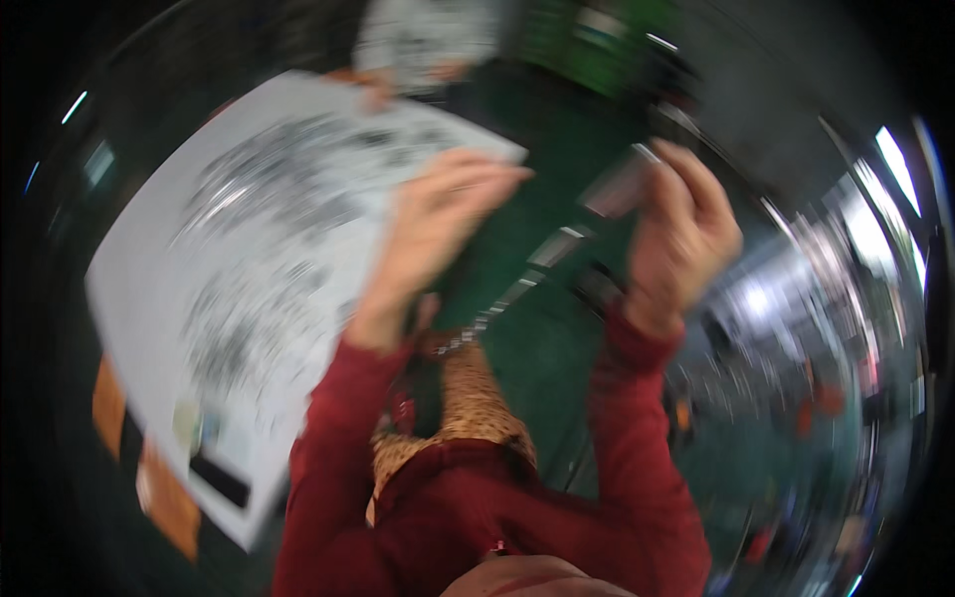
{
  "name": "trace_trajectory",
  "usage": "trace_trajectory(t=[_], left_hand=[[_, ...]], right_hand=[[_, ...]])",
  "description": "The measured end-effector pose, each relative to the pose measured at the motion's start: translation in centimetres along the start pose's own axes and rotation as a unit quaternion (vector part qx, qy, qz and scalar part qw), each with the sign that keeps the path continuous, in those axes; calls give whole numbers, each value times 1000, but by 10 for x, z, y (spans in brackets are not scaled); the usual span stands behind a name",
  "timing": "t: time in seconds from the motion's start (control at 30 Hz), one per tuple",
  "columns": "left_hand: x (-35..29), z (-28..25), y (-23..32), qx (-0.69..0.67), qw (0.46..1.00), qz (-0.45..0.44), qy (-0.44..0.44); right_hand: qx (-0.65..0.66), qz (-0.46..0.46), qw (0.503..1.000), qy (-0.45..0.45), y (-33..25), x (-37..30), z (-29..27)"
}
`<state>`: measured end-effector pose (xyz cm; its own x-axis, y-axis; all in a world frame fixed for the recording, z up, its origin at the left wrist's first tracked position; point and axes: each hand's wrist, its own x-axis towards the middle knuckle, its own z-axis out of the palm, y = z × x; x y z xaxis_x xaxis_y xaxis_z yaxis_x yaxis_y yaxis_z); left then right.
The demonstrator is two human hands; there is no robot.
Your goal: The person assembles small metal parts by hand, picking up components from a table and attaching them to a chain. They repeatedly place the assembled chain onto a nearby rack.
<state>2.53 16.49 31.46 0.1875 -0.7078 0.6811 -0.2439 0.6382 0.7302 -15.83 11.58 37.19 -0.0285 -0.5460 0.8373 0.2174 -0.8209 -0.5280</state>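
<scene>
My right hand (686,224) is raised over the floor to the right of the table, its fingers closed on a small flat shiny piece (615,189). From that piece a line of shiny segments (522,289) runs down and left toward my lap; motion blur hides whether they are joined to it. Over the table's right edge is my left hand (438,209), fingers stretched out to the right, with nothing visible in it. Many small dark and silvery pieces (234,333) lie spread in blurred groups on the white tabletop (139,269).
Across the table another person's hand (378,90) rests near the far edge. A black flat rectangular thing (219,483) lies at the near left corner, beside a small yellowish item (187,423). Orange-brown stools (167,502) stand under the table. Behind is a green bin-like object (587,40).
</scene>
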Motion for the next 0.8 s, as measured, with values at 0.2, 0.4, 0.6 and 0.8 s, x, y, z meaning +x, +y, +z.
trace_trajectory(t=[0.2, 0.4, 0.6, 0.8], left_hand=[[-72, 10, -145, -78, 898, -386, -194], [-120, 9, -206, -8, 841, -476, -257], [-146, -62, -259, 9, 823, -511, -248], [-158, -71, -262, -107, 832, -488, -241]], right_hand=[[50, -41, 998, -11, -48, 59, -78], [-111, -100, 985, 87, -96, 63, -165], [-230, -112, 952, 169, -135, 57, -263], [-359, -160, 900, 186, -214, 58, -351]])
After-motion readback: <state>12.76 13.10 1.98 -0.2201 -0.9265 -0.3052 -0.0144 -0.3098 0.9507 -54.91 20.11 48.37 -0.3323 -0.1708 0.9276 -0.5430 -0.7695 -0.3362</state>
